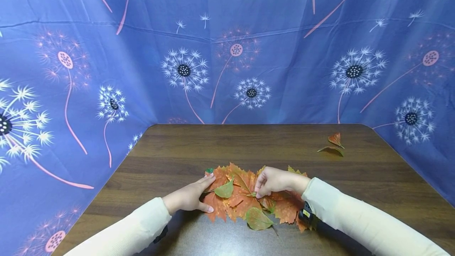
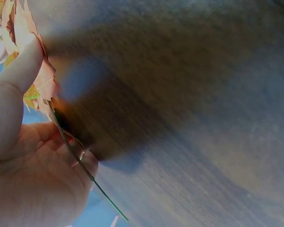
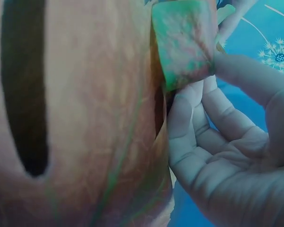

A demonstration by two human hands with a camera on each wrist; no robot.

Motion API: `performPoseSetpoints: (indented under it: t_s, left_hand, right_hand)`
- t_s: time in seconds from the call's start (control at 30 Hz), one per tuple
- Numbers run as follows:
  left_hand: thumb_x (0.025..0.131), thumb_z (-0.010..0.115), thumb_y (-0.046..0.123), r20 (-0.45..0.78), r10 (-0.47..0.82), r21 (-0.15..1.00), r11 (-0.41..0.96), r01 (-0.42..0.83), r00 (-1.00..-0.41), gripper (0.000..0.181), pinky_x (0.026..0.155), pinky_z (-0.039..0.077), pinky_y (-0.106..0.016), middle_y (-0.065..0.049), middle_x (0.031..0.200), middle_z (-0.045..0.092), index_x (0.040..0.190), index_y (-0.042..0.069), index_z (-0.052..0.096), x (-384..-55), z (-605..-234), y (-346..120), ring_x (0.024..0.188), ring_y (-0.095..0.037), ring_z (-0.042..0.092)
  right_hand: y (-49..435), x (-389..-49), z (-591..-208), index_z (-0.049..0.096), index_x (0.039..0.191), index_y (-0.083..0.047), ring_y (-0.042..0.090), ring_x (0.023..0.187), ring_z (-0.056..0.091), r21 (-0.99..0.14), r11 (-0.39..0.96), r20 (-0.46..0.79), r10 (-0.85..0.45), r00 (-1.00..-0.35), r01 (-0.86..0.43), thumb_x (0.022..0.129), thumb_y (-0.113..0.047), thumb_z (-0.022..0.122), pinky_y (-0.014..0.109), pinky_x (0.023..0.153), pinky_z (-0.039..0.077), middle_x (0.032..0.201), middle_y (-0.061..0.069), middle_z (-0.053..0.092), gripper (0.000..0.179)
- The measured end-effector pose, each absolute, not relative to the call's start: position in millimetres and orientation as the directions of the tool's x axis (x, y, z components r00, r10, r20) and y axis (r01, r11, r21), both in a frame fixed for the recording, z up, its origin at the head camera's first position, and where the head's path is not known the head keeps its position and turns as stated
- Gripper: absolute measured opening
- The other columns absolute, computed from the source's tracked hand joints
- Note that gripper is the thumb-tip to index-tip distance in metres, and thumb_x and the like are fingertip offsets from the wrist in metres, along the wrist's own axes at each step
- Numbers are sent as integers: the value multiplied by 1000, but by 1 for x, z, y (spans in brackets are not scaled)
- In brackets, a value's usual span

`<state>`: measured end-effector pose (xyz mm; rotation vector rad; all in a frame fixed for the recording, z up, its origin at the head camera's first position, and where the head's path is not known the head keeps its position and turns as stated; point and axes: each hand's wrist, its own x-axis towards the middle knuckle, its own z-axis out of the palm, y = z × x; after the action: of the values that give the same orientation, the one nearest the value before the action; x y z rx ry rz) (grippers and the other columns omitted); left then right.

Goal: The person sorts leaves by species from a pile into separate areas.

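A pile of artificial autumn leaves (image 1: 241, 204), mostly orange maple shapes, lies near the middle of the table. At its left end my left hand (image 1: 192, 196) rests with fingers spread and thumb apart, touching the leaves. In the left wrist view, a thin green stem (image 2: 91, 177) crosses in front of that palm. Over the pile, my right hand (image 1: 275, 181) pinches a small leaf between thumb and fingers; this green and reddish leaf (image 3: 184, 42) shows in the right wrist view. A green leaf (image 1: 224, 189) lies on top between the hands, and a yellow-green leaf (image 1: 258, 219) at the front edge.
Two loose leaves, one reddish (image 1: 335, 139) and one brownish green (image 1: 331, 150), lie at the table's back right. The brown wooden table (image 1: 231, 141) has a blue dandelion-print cloth (image 1: 291, 70) hanging behind it and along its sides.
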<state>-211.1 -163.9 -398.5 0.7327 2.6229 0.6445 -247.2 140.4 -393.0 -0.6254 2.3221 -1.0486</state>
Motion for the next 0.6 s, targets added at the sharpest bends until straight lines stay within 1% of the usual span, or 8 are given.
performPoseSetpoints:
  t_s: [0.1,0.2,0.3,0.47,0.6]
  left_hand:
    - [78,80,30,-201,552,503,767,398,-809,95,114,27,-54,-18,160,20,151,-1,27,-211,-399,-164,147,-37,22]
    - [78,80,30,-205,550,507,767,393,-809,95,114,27,-54,-17,160,20,151,-1,27,-211,-398,-163,147,-36,22]
    - [78,80,29,-208,548,511,767,389,-810,95,114,27,-54,-17,160,20,151,-2,27,-210,-397,-163,147,-37,22]
    - [78,80,29,-203,551,512,765,391,-810,95,114,27,-55,-18,160,20,151,-2,27,-209,-397,-163,147,-37,22]
    - [78,80,29,-203,552,516,762,390,-809,95,114,26,-55,-18,160,20,151,-2,27,-209,-397,-163,147,-37,21]
  right_hand:
    - [140,-247,-393,71,76,-1,7,51,47,-783,593,-252,-577,-777,-187,78,-1,75,21,52,41,62,-5,62,4]
    - [141,-248,-392,72,77,-1,7,52,49,-792,583,-236,-566,-790,-181,78,-4,76,21,52,44,68,-3,68,5]
    - [143,-250,-389,72,79,1,7,53,50,-811,563,-228,-557,-799,-161,79,-6,76,22,52,45,72,-1,71,8]
    - [147,-257,-378,72,82,0,8,55,49,-828,549,-225,-518,-825,-118,82,-11,76,25,53,47,66,-4,63,12]
    - [152,-263,-368,74,87,0,10,56,50,-838,541,-225,-468,-855,-76,83,-14,75,30,58,50,65,-4,62,14]
